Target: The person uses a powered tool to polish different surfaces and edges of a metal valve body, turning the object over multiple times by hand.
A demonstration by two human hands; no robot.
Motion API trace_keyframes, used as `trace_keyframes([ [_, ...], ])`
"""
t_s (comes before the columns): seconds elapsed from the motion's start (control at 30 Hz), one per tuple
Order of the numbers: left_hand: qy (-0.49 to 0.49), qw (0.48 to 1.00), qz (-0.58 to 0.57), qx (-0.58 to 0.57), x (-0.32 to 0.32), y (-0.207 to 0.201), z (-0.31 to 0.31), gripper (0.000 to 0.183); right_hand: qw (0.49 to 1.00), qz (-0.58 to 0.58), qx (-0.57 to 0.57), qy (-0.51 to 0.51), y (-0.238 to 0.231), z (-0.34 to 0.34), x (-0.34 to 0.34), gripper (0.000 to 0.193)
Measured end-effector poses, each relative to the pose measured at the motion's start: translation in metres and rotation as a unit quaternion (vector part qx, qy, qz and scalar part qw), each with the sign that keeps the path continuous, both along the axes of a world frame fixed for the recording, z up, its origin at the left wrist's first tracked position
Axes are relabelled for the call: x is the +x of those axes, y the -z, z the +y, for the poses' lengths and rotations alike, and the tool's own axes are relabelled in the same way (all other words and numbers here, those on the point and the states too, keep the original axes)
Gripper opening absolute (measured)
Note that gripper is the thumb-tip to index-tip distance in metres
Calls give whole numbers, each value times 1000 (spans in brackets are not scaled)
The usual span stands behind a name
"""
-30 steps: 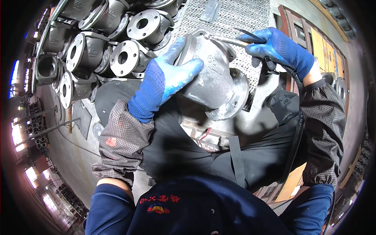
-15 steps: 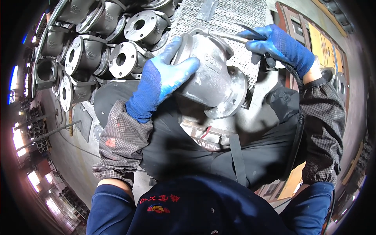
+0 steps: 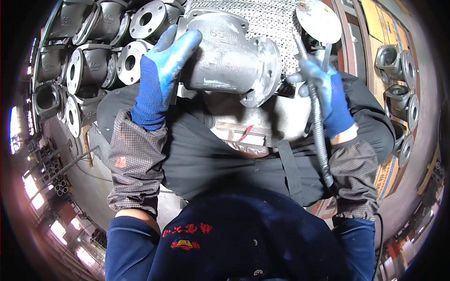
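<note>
A: Where's the metal pipe piece?

B: Just above the lap, overlapping the near part of a patterned mat. Its round flange faces right. I can't tell what bears its weight.

A: And the left hand?

B: In a blue glove, grasping the pipe piece by its left end.

A: The right hand?

B: Clasped around a thin tool, its tip clear of the pipe piece. A ribbed hose runs back beside the right forearm.

A: Anything else close?

B: A pale round disc near the tool's tip, and similar grey pieces piled over on the left.
</note>
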State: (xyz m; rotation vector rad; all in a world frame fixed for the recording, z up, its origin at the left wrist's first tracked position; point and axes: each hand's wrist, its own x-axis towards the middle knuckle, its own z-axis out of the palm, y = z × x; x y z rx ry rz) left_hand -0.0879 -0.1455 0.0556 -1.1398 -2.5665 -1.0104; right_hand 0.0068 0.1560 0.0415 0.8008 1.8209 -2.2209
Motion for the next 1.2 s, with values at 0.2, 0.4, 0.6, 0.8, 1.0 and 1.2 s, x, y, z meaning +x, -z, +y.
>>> trace_keyframes([
  [0.2, -27, 999, -22, 16, 6, -11, 12, 31, 998, -17, -29, 57, 6, -28, 29, 34],
  [0.4, -109, 883, -372, 265, 21, -22, 35, 40, 997, 38, -10, 70, -17, -28, 41, 34],
  [0.6, -40, 904, -348, 247, 25, -29, 42, 37, 986, -46, -162, -16, -34, -51, 65, 28],
  [0.8, -38, 999, -16, 29, 15, -16, 26, 34, 971, -86, -225, 1, -26, -62, 62, 39],
  [1.0, -61, 920, -295, 250, 15, -17, 40, 37, 972, -72, -221, 9, -27, -53, 79, 36],
  [1.2, -69, 994, -79, 42, -1, -10, 28, 38, 988, -14, -152, 19, -38, -41, 75, 36],
])
